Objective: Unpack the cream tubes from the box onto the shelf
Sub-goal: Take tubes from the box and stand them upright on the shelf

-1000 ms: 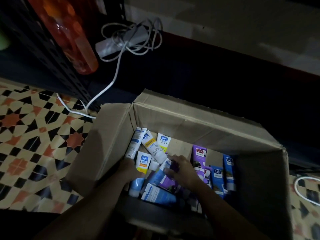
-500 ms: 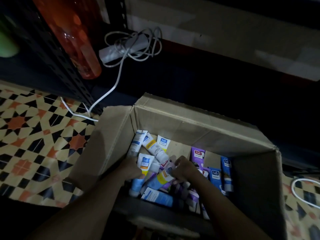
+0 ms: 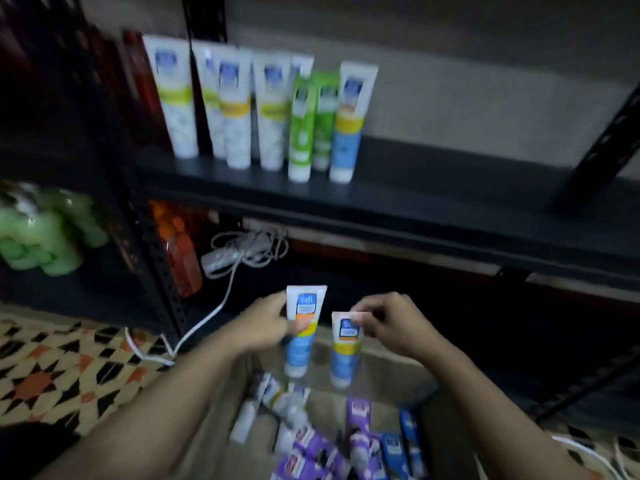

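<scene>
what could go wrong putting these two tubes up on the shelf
The right hand only pinches its tube by the top edge, so it may slip back into the box. The row of tubes on the shelf stands close together on caps; a nudge might topple several.

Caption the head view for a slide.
Left hand grips one cream tube, right hand pinches a second tube, above the box, below the shelf's standing tubes.
</scene>
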Action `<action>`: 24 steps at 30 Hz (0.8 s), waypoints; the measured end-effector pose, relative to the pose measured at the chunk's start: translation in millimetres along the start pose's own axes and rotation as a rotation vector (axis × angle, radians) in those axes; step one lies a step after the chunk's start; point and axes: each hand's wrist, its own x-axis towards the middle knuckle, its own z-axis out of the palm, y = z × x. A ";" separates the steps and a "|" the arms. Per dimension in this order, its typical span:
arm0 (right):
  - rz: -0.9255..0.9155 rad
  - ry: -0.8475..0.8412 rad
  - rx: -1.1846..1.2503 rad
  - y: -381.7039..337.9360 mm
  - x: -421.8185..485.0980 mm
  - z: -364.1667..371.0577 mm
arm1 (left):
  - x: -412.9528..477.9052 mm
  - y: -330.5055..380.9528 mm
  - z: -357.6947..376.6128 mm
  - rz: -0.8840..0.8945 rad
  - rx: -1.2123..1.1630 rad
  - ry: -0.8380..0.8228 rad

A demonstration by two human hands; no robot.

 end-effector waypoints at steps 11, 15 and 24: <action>-0.134 0.612 -0.059 -105.0 -0.7 -235.6 | -20.1 244.4 -111.1 0.443 0.241 0.447; -0.036 0.677 -0.109 -101.8 24.7 -261.0 | 3.2 268.2 -98.5 0.436 0.188 0.489; 0.136 0.682 -0.096 -74.9 82.1 -264.5 | 48.8 271.6 -69.5 0.414 0.208 0.472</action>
